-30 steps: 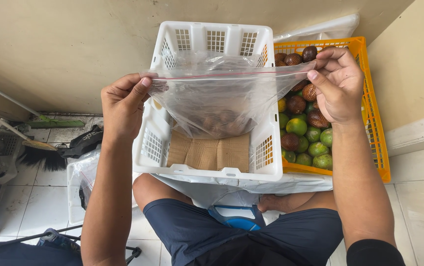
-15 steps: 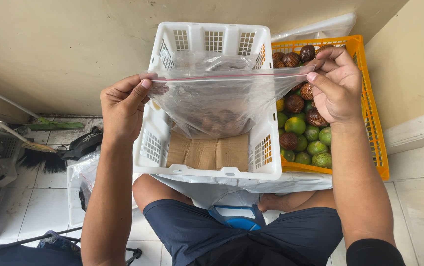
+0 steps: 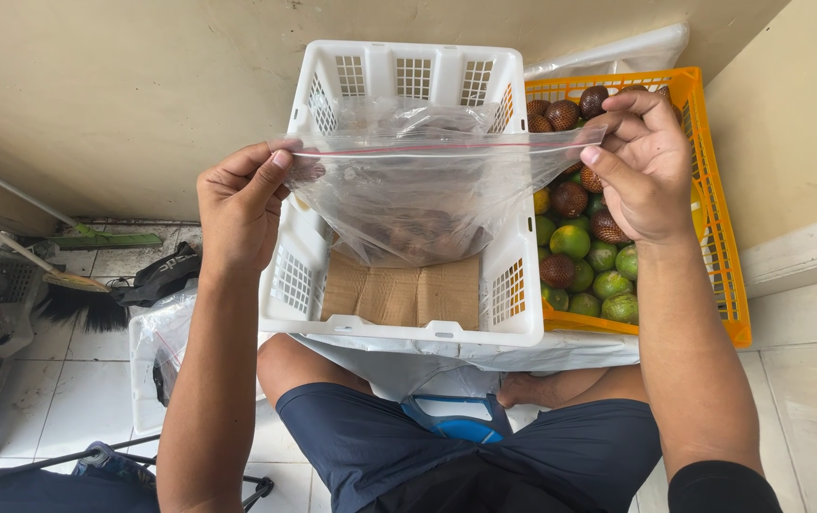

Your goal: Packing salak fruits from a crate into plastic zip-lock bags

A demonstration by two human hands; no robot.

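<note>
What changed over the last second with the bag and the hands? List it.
Very little. The right hand edged slightly leftward along the strip of the clear zip bag, fingers pinching it near the corner. The left hand kept its pinch on the other end. The bag stayed stretched above the white crate; the orange crate of fruit did not move.

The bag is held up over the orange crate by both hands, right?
Not quite. The head view shows the bag over the white crate, not the orange crate beside it. Both hands do hold it: left hand and right hand pinch its top corners.
</note>
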